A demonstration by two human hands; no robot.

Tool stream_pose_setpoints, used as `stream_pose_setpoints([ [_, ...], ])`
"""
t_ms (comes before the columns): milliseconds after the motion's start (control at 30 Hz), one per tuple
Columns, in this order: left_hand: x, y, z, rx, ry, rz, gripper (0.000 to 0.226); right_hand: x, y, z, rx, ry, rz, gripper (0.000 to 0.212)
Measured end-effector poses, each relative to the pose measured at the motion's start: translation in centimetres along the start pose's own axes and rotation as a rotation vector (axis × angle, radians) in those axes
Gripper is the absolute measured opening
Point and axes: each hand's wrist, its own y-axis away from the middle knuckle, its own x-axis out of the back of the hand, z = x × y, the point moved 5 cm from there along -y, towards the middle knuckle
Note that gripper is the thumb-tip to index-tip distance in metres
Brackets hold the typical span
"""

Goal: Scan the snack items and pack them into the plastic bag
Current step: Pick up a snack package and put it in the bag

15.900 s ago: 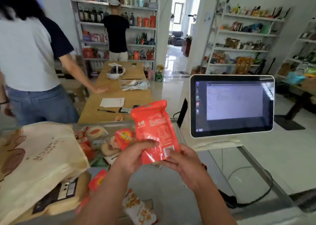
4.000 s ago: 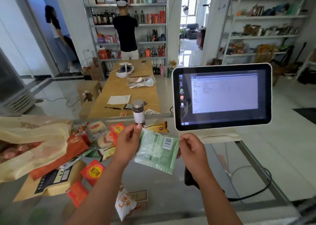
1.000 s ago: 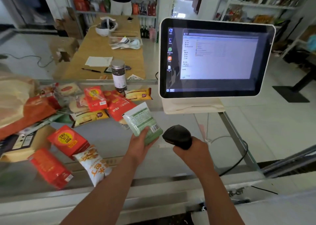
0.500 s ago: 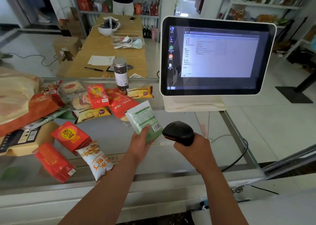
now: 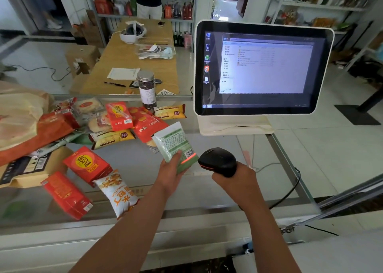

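Note:
My left hand grips a pale green snack packet above the glass counter, barcode side up. My right hand holds the black barcode scanner right beside it, and a red scan line glows across the packet's barcode. Several snack packs lie on the counter to the left: a red box, a red pouch, a white and orange bag. The beige plastic bag lies at the far left with an orange pack sticking out of it.
A white touchscreen terminal stands at the counter's back right. A dark jar with a metal lid stands behind the snack pile. The scanner's cable trails to the right. A wooden table and shelves lie beyond, with a person there.
The scanner has come closer to the green packet and its red line now lights the barcode. My left hand still holds the packet in about the same place.

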Motion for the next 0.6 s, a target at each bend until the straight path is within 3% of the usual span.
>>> stream_pose_setpoints([
  [600, -0.19, 0.31, 0.13, 0.011, -0.003, 0.025, 0.018, 0.25, 0.07, 0.19, 0.001, -0.002, 0.022, 0.023],
])
